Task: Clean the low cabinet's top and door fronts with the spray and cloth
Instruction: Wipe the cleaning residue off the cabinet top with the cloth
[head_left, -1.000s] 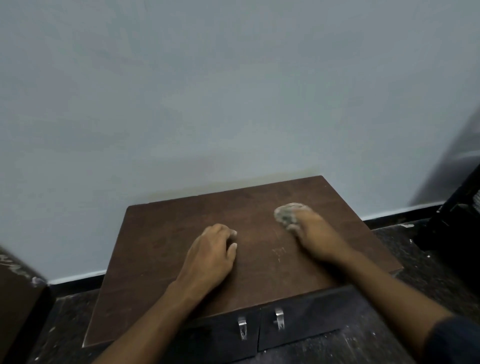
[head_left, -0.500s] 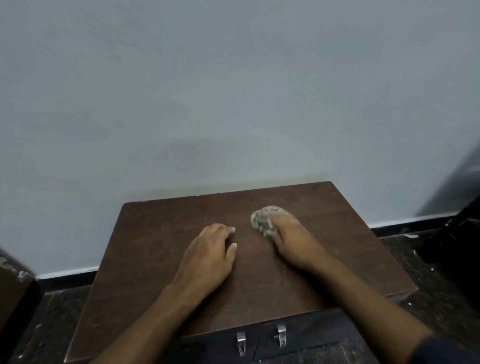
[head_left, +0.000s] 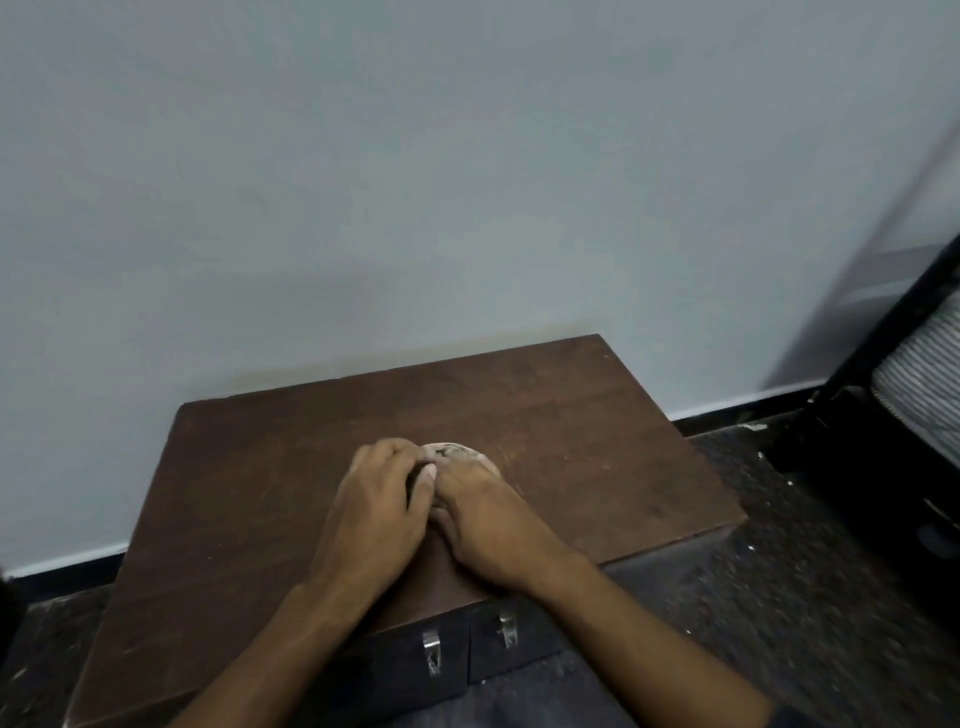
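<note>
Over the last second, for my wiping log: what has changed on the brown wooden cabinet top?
The right hand slid the crumpled grey cloth leftward across the brown wooden cabinet top until it met the left hand, whose fingertips now touch the cloth. The left hand stayed resting where it was; both dark doors stay closed.

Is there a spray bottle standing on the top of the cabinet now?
No, the brown cabinet top carries only the left hand, the right hand and the crumpled cloth under them.
</note>
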